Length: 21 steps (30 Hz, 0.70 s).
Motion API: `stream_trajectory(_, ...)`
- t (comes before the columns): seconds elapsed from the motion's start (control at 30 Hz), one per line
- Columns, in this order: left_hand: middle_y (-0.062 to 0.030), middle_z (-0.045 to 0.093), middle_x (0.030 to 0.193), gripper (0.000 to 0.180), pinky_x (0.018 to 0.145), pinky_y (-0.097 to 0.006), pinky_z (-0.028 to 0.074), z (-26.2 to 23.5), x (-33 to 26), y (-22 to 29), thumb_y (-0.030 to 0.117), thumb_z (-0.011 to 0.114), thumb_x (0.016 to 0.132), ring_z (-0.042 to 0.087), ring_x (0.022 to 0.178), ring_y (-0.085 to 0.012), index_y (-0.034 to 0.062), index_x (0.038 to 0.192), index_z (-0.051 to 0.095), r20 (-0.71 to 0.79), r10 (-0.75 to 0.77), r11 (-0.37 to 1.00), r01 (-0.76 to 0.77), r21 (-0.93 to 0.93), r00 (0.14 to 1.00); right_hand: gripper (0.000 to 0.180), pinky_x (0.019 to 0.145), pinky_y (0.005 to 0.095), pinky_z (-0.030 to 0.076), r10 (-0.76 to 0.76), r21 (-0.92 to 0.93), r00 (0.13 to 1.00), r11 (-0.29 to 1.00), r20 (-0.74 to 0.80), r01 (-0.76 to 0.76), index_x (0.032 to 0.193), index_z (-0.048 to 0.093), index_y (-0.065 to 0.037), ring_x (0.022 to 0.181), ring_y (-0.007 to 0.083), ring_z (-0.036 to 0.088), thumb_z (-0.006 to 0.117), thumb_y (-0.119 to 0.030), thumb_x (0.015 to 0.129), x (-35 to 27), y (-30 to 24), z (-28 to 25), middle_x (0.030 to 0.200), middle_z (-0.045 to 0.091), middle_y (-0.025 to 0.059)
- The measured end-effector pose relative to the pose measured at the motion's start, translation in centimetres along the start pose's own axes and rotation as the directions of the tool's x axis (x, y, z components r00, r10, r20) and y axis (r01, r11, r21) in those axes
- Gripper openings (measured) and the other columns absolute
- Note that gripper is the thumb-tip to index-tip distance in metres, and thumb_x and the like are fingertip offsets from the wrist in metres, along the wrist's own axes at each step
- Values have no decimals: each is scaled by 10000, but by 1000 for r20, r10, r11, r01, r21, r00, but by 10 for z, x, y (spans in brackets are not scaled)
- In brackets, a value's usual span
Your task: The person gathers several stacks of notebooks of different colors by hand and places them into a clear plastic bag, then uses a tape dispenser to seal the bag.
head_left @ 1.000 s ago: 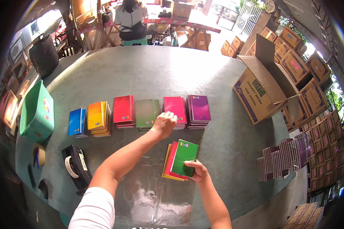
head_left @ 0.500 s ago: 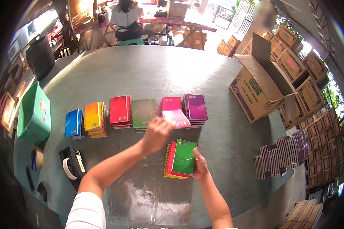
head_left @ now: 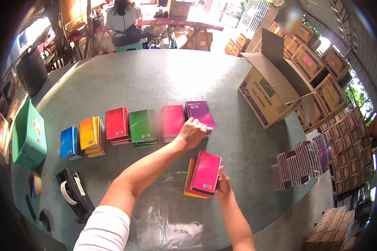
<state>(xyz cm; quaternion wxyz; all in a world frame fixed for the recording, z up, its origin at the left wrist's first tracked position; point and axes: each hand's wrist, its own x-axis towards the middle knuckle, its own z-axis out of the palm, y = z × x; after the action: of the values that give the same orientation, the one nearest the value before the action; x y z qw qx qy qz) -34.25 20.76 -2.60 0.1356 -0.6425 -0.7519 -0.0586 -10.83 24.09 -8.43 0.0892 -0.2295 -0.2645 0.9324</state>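
Observation:
A row of spiral notebook stacks lies across the grey table: blue point(head_left: 69, 142), orange point(head_left: 90, 134), red point(head_left: 117, 124), green point(head_left: 141, 126), pink point(head_left: 173, 120) and purple point(head_left: 200, 112). My left hand point(head_left: 191, 131) reaches to the near edge of the purple stack, its fingers curled on the top purple notebook. My right hand point(head_left: 223, 186) grips a small mixed pile point(head_left: 204, 173) from its right side. That pile lies on the table nearer to me, with a pink notebook on top and orange edges showing below.
An open cardboard box point(head_left: 272, 90) stands at the right, with stacked cartons point(head_left: 335, 71) behind it. Upright purple notebooks point(head_left: 305, 161) are packed at the right edge. A tape dispenser point(head_left: 73, 192) and a green bin point(head_left: 28, 138) sit left. Clear plastic sheet point(head_left: 167, 213) lies near me. A person point(head_left: 122, 21) sits beyond the table.
My left hand took a pink notebook from the pink stack, laid it over the green one on the pile at my right hand, then moved to the purple stack.

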Motion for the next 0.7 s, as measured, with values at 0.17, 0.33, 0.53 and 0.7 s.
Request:
stream_trajectory(0.17, -73, 601, 782, 148, 757, -349, 478, -38, -76, 81, 135, 585, 694, 609, 799, -216, 61, 823, 585, -222, 375, 891, -416, -182, 900, 676, 926, 447, 466, -131, 206, 991, 971, 23, 124, 1191, 516, 31, 1054, 294, 585, 550, -540, 831, -6, -13, -4, 1167, 581, 183)
stream_trajectory(0.33, -186, 581, 1111, 387, 933, -416, 415, -16, -72, 2, 269, 594, 802, 547, 1082, -303, -17, 1060, 563, -298, -70, 997, 73, 0, 952, 334, 778, 378, 543, 71, 156, 995, 985, 66, -80, 1062, 569, 49, 852, 267, 663, 544, -50, 743, 0, -8, -31, 999, 649, 169)
stream_trajectory(0.53, -119, 590, 795, 184, 747, -368, 475, -7, -81, -51, 39, 593, 682, 594, 830, -252, 33, 861, 551, -108, -176, 974, 157, -163, 978, 201, 696, 330, 536, 120, -5, 991, 993, 50, -120, 937, 625, 14, 756, 214, 663, 559, -101, 786, -2, -4, -13, 887, 668, 128)
stream_trajectory(0.7, -166, 636, 1019, 243, 874, -380, 466, -15, -68, -44, 87, 580, 769, 598, 1008, -293, -9, 991, 607, -414, -239, 955, 135, -263, 878, 214, 705, 327, 535, 154, 50, 983, 986, 101, -160, 960, 619, 10, 771, 207, 659, 559, -129, 808, 0, -1, -21, 901, 666, 118)
